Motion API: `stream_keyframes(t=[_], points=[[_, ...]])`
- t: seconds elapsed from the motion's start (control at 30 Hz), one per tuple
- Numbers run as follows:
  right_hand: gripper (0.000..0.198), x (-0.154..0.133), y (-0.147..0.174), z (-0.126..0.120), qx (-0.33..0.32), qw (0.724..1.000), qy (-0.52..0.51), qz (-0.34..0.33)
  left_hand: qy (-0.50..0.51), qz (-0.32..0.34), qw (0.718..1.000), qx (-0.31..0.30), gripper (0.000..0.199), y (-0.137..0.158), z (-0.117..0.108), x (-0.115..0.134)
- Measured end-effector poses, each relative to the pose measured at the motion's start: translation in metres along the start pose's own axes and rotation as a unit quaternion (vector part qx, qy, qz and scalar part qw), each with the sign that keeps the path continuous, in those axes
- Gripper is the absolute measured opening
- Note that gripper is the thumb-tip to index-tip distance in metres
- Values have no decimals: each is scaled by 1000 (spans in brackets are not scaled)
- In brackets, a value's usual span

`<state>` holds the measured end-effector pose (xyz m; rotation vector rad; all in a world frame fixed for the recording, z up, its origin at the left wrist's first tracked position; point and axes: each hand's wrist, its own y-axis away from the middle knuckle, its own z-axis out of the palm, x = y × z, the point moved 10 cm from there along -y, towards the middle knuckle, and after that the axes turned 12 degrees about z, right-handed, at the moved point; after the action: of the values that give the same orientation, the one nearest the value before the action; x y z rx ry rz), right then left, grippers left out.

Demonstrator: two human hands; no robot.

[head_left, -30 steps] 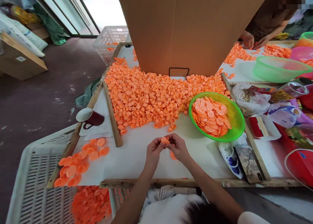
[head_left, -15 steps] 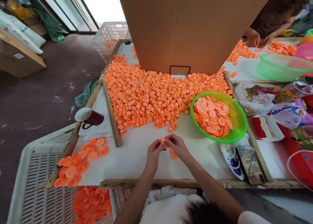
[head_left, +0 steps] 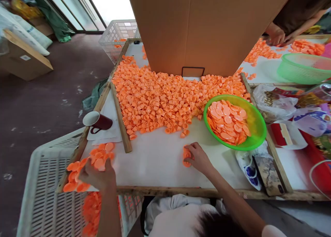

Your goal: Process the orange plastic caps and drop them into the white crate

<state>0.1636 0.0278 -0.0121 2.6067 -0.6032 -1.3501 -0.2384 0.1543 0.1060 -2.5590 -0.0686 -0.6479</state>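
My left hand reaches over a loose pile of orange plastic discs at the table's left corner; its thumb and fingers are apart and I see nothing held between them. On the bare white table in front of me, my right hand has its thumb and fingertips closed on a small orange disc, one of a few lying together. Beyond both hands spreads a big heap of small orange cups. A green bowl holding many flat orange discs stands to the right.
A wooden strip separates the heap from a dark red mug. A tall cardboard box stands behind. A phone lies at right. White crates stand below left. Across the table are a co-worker's hands.
My hands, which were together around an orange piece, have parted. The left has swung to the disc pile at the left; the right has lowered to the discs on the table.
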Motion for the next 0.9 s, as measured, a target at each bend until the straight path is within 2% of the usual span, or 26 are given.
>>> stream_keyframes(t=[0.07, 0.17, 0.23, 0.33, 0.4, 0.5, 0.6, 0.67, 0.7, 0.77, 0.83, 0.9], points=[[38, -3, 2, 5, 2, 1000, 24, 3, -7, 44, 999, -23, 49, 0, 9, 34], [29, 2, 0, 5, 7, 999, 35, 29, 12, 120, 985, -121, 34, 4, 55, 85], [25, 5, -1, 0, 9, 999, 27, 40, -12, 143, 976, -163, 35, 4, 84, 102], [21, 8, 0, -12, 24, 999, -6, 37, -51, 130, 968, -210, 39, 2, 118, 103], [18, 11, 1, -19, 40, 998, -42, 36, -32, 124, 965, -227, 31, 4, 130, 102], [14, 20, 1, -21, 52, 990, -125, 42, 98, 88, 965, -225, 17, 16, 135, 102], [22, 31, -3, -4, 1, 962, -261, 83, 250, -3, 940, -231, 15, 40, 136, 103], [31, 31, -8, 13, -55, 923, -363, 112, 361, -93, 896, -239, 19, 61, 139, 107], [34, 28, -10, 20, -75, 902, -407, 124, 424, -144, 860, -243, 19, 72, 140, 112], [36, 18, -14, 29, -92, 869, -466, 139, 545, -247, 762, -249, 19, 94, 144, 125], [33, 5, -19, 33, -92, 850, -499, 140, 608, -306, 685, -261, 19, 109, 145, 143], [36, -10, -23, 34, -94, 828, -538, 131, 635, -333, 640, -276, 19, 118, 144, 157]])
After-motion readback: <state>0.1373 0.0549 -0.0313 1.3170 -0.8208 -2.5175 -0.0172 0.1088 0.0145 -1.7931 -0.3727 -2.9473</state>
